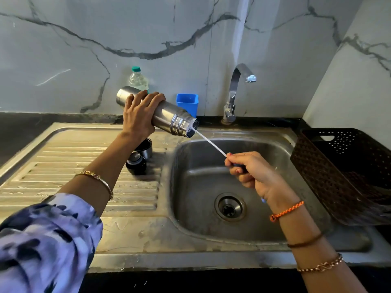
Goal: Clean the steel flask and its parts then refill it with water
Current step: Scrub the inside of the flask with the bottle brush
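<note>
My left hand (140, 115) grips the steel flask (169, 117) around its middle, holding it tilted with its open mouth pointing down-right over the sink basin (275, 166). A bottle brush (210, 142) has its white bristles inside the flask mouth, and its twisted wire stem runs out to my right hand (251, 172). My right hand grips the brush handle above the basin. The flask's two lid parts, a steel cup (146, 148) and a black stopper (136, 163), stand on the ribbed drainboard (84, 166) beneath my left forearm.
The tap (237, 92) stands behind the basin with no water running. A blue plastic holder (188, 103) and a clear water bottle with a green cap (137, 79) sit by the marble wall. A dark perforated basket (347, 170) rests at the sink's right.
</note>
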